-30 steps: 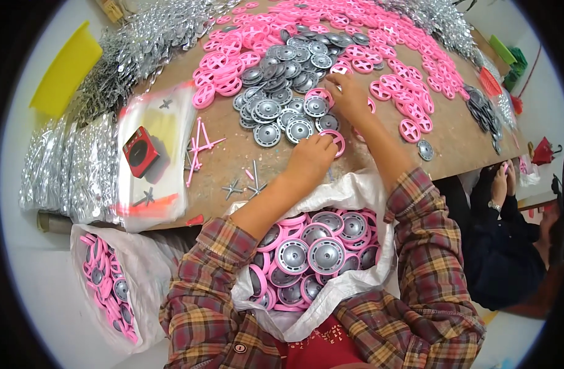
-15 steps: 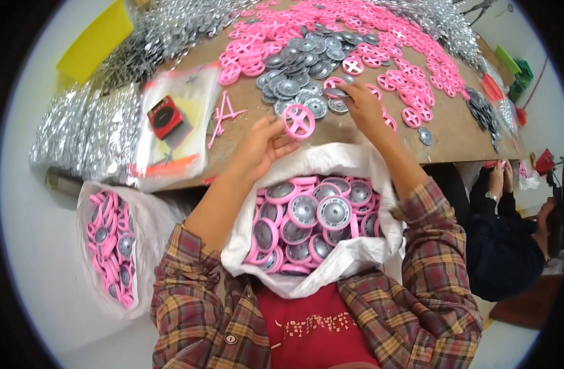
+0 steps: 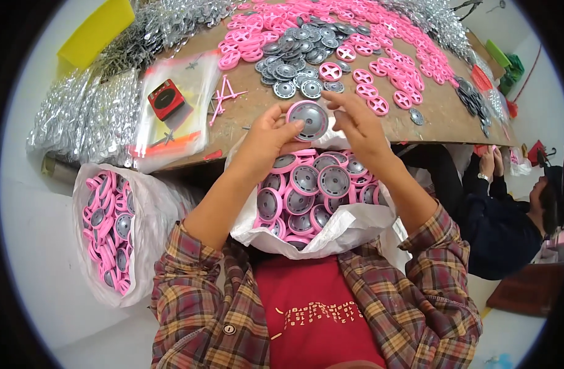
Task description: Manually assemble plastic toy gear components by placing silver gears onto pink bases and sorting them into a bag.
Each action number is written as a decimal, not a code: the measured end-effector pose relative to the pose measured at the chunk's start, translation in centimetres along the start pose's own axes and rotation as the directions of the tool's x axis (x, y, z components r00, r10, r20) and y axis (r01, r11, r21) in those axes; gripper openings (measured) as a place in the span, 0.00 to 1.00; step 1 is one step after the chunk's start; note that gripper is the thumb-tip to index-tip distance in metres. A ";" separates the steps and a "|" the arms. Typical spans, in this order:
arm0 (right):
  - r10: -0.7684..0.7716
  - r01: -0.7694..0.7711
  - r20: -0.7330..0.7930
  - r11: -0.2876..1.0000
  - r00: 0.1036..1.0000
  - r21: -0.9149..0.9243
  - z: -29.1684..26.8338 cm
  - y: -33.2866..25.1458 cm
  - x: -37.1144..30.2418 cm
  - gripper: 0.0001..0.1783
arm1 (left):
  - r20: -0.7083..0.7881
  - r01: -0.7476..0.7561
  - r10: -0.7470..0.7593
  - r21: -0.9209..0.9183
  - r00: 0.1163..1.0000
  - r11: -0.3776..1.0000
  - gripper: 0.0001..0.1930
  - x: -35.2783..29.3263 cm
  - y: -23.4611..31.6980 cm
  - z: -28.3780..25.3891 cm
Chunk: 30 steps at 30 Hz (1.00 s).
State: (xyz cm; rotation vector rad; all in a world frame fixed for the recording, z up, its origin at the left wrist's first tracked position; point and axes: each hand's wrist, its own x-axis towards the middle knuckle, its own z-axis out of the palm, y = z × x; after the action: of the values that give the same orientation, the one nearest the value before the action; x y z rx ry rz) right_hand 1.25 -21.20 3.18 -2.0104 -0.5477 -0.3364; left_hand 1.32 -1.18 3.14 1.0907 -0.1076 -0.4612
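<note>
My left hand (image 3: 264, 138) grips a pink toy wheel (image 3: 308, 120) by its left side, the thumb on its face. A grey hubcap sits in the wheel and faces up. Just right of it, my right hand (image 3: 359, 126) is open, its fingers apart and holding nothing. Under both hands stands a white woven sack (image 3: 358, 224), full of pink wheels with grey hubcaps (image 3: 299, 201). Beyond the hands, loose grey hubcaps (image 3: 288, 71) lie piled on the table, with bare pink spoked wheels (image 3: 411, 80) heaped around them.
Left on the table are a red device (image 3: 164, 99) on plastic bags (image 3: 193, 132), pink rods (image 3: 220, 101) and silvery strips (image 3: 88, 120). A second sack (image 3: 156, 209) of wheels stands at lower left. Another person (image 3: 500, 227) sits at the right, beside more hubcaps (image 3: 472, 107).
The grey hubcap from my right hand is now in the pink wheel in my left hand. My right hand has come nearer and let go. My view has shifted slightly.
</note>
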 end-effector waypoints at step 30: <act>0.397 -0.451 0.221 0.833 0.891 0.322 -0.8 -1.7 -6.0 0.24 | 0.263 0.273 -0.197 -0.292 0.944 0.917 0.15 -2.0 -3.1 -2.1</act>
State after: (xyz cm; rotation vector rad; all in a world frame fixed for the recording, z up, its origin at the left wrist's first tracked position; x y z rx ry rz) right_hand -4.77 -22.64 2.16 -1.7338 -0.2126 0.1807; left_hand -0.77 0.15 -0.30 0.7232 -0.0978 -0.7956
